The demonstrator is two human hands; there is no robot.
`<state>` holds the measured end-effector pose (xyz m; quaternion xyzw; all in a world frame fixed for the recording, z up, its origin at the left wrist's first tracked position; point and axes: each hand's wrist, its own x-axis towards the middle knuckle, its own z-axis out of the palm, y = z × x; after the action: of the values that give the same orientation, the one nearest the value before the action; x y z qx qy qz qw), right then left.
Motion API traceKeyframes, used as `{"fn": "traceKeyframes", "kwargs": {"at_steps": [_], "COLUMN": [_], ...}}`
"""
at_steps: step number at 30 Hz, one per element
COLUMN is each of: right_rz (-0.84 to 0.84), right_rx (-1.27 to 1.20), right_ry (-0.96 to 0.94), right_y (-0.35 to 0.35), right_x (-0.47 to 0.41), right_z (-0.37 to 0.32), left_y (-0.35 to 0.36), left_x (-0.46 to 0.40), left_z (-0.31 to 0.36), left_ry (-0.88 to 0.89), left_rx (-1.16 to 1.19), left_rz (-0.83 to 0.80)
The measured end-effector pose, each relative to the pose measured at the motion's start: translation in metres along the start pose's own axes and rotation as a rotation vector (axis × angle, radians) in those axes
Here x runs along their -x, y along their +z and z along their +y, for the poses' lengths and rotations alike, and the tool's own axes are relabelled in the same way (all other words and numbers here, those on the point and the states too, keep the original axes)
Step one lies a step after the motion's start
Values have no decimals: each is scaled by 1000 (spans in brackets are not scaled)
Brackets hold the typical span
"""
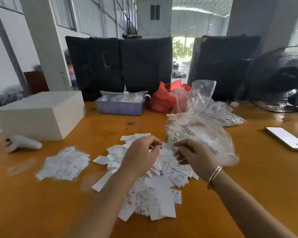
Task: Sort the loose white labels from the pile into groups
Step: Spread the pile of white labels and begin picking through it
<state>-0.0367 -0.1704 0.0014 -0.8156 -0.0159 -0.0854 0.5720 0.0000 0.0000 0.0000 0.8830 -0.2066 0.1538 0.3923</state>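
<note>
My left hand [141, 153] and right hand [194, 157] pinch one label [167, 148] between them above the pile [155, 186]. Left of my grip lies a small sorted group [65, 164] on the table [248, 194]; most labels, I judge, remain unsorted.

Table [248, 186] layout. Main pile of labels [155, 191] lies near the front edge, centre. Smaller group of labels [65, 164] lies apart, to its left. Both hands, left hand [141, 155] and right hand [194, 158], sit over the far end of the pile. Printed bag [205, 134] is just right of the pile, behind the right hand. Box [40, 114] at far left; handheld device [22, 143] before it. Tray [120, 103] behind centre, crumpled bag [163, 98] to its right. Phone [286, 138] far right; fan [282, 79] behind it, probably on the table.
</note>
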Motion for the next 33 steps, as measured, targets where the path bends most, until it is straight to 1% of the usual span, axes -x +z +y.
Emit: {"fn": "traceKeyframes", "kwargs": {"at_steps": [1,3,4,5,6,7,9,11,12,14,17,19,23,27,33], "right_rz": [90,286,372,437,473,480,429,342,297,257,253,274,389,468,706], "right_rx": [47,208,264,295,350,432,619,714,757,833,917,921,895,779,623], "right_ry": [-48,-168,-212,-242,-232,-177,-5,153,201,239,246,195,31,-57,-324], "right_y": [5,12,14,14,12,8,-1,-4,-4,-3,2,4,-1,-3,-2], "right_x": [-12,-28,-36,-46,-55,-65,-82,-91,-91,-92,-92,-91,-87,-82,-79], "right_z": [0,-1,-1,5,12,19,29,36,39,42,44,47,52,56,57], "left_y": [6,18,24,31,36,40,42,41,41,40,38,38,39,39,39], "left_x": [-9,-18,-19,-19,-15,-12,-10,-12,-12,-10,-7,-5,-2,-1,-1], "left_z": [-3,-11,-14,-22,-29,-36,-44,-48,-48,-50,-55,-57,-56,-56,-56], "left_ry": [35,15,-42,-58,-74,-63,-8,21,43,97,137,149,162,164,158], "left_rx": [-63,-175,-225,-256,-294,-342,-383,-386,-396,-413,-404,-402,-420,-438,-462], "left_rz": [28,68,69,80,74,66,39,22,5,-13,-35,-40,-30,-38,-47]}}
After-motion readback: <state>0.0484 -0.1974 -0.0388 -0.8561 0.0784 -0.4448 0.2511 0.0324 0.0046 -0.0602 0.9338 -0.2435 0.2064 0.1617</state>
